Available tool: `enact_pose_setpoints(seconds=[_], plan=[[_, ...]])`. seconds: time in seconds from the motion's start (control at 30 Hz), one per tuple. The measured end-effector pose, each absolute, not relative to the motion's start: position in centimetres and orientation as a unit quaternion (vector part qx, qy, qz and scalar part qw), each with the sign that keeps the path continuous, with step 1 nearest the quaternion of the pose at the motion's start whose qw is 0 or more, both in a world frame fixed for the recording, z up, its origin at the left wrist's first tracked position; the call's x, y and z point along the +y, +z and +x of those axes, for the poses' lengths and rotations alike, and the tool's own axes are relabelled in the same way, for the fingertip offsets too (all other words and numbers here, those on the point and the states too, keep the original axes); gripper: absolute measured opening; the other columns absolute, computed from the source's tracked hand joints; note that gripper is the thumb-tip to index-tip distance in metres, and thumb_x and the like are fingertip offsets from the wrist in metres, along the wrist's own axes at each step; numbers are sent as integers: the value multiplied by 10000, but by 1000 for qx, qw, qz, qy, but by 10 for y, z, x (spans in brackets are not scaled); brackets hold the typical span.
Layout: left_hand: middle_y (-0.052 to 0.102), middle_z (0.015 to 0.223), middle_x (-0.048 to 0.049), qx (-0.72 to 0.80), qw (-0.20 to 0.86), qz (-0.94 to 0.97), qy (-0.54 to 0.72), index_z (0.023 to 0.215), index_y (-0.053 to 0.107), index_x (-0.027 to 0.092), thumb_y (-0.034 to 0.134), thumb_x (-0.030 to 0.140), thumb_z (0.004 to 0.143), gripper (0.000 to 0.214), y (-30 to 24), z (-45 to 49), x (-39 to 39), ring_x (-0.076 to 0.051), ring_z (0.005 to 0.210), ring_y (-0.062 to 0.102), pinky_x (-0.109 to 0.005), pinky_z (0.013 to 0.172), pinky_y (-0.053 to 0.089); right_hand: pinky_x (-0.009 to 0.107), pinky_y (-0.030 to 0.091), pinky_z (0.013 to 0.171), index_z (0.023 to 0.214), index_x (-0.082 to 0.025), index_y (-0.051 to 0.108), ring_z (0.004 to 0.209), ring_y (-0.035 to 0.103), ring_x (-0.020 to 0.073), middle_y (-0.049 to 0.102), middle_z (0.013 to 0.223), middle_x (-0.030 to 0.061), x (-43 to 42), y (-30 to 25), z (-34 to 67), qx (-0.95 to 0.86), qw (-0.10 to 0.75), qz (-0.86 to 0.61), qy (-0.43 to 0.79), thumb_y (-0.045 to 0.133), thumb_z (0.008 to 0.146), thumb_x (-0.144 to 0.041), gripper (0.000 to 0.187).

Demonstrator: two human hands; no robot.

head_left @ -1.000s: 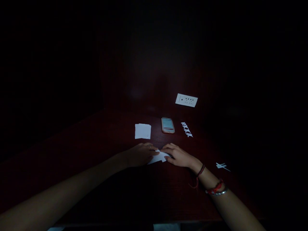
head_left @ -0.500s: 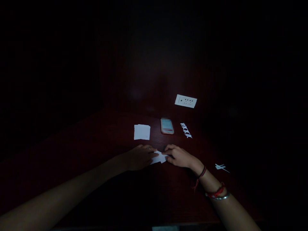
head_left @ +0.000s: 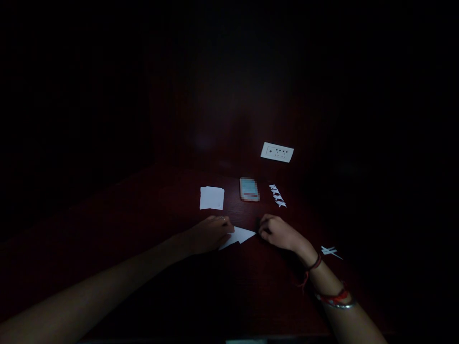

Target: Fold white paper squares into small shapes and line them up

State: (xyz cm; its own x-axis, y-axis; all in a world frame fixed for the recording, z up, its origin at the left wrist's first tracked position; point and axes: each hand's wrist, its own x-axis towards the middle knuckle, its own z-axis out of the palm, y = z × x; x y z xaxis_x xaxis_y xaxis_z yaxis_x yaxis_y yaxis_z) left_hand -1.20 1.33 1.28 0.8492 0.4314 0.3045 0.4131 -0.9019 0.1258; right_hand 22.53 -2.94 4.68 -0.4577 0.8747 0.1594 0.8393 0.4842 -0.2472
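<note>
Left hand on folded white paper; right hand just beside

A dark red-brown wooden table is carrying everything here, its far edge running up against a dim wall. Near the middle a folded white paper is lying flat, its pointed tip aiming right. The left hand is resting on the paper's left edge, and the right hand is sitting on the wood just beside the tip. Behind the paper, a small stack of white squares is lying to the left and a phone is lying flat in the middle. A row of little folded paper pieces is stretching away on the right. Well off to the right, thin white strips are lying crossed.
</note>
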Motion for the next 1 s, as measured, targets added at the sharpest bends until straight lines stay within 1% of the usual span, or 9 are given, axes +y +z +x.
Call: enact_pose_setpoints(seconds=[0.13, 0.23, 0.33, 0.47, 0.57, 0.7, 0.8, 0.9, 1.0], plan=[[456, 995, -47, 262, 66, 944, 188, 1042, 446, 197, 421, 267, 824, 231, 8, -6, 16, -184, 888, 451, -301, 765, 339, 249, 387, 748, 855, -151, 592, 803, 503, 131, 547, 853, 53, -22, 41, 218, -839, 218, -495, 66, 474, 741, -147, 164], [456, 1000, -57, 275, 114, 932, 207, 1098, 405, 185, 445, 344, 803, 338, 8, -2, 17, -206, 926, 425, -300, 766, 335, 263, 387, 755, 898, -158, 570, 816, 491, 133, 520, 875, 47, -19, 32, 209, -842, 231, -478, 94, 538, 718, -202, 188], [477, 943, -45, 280, 154, 924, 209, 1115, 399, 184, 488, 403, 759, 427, 11, 0, 17, -208, 879, 439, -290, 727, 345, 270, 388, 747, 835, -158, 570, 804, 483, 133, 502, 857, 40, -16, 25, 203, -841, 226, -477, 115, 574, 694, -224, 156], [479, 874, -17, 268, 194, 914, 234, 1095, 407, 198, 564, 359, 707, 449, 13, 2, 17, -188, 830, 452, -266, 693, 355, 240, 388, 697, 706, -147, 569, 750, 481, 119, 504, 798, 27, -14, 23, 200, -834, 236, -480, 136, 583, 680, -187, 50], [474, 896, -16, 258, 199, 909, 262, 1044, 438, 195, 567, 320, 707, 382, 14, 3, 18, -177, 842, 451, -259, 709, 358, 228, 380, 660, 683, -144, 566, 704, 481, 111, 512, 746, 15, -14, 26, 199, -827, 258, -479, 146, 568, 687, -168, 25], [479, 861, -3, 276, 180, 895, 300, 857, 508, 187, 430, 266, 804, 123, 22, 0, 20, -149, 835, 454, -251, 739, 351, 228, 372, 666, 685, -148, 547, 712, 478, 113, 503, 740, 9, -18, 33, 197, -819, 309, -468, 120, 538, 704, -162, 26], [479, 810, 5, 274, 163, 895, 311, 767, 513, 180, 387, 228, 824, 146, 29, -2, 20, -134, 804, 458, -238, 728, 355, 230, 372, 666, 689, -154, 531, 712, 477, 116, 494, 741, 8, -23, 37, 195, -822, 324, -458, 101, 513, 718, -159, 34], [471, 811, 1, 267, 141, 900, 315, 759, 514, 174, 398, 205, 814, 132, 33, -1, 16, -133, 796, 453, -234, 720, 360, 237, 368, 684, 722, -159, 536, 729, 478, 120, 498, 758, 13, -28, 39, 192, -829, 326, -445, 87, 497, 728, -158, 40], [459, 852, -9, 256, 113, 906, 319, 769, 516, 172, 402, 189, 807, 121, 35, 4, 9, -142, 833, 438, -252, 756, 353, 244, 356, 722, 775, -169, 547, 781, 477, 125, 507, 812, 20, -32, 41, 189, -839, 336, -419, 88, 487, 744, -167, 67]])
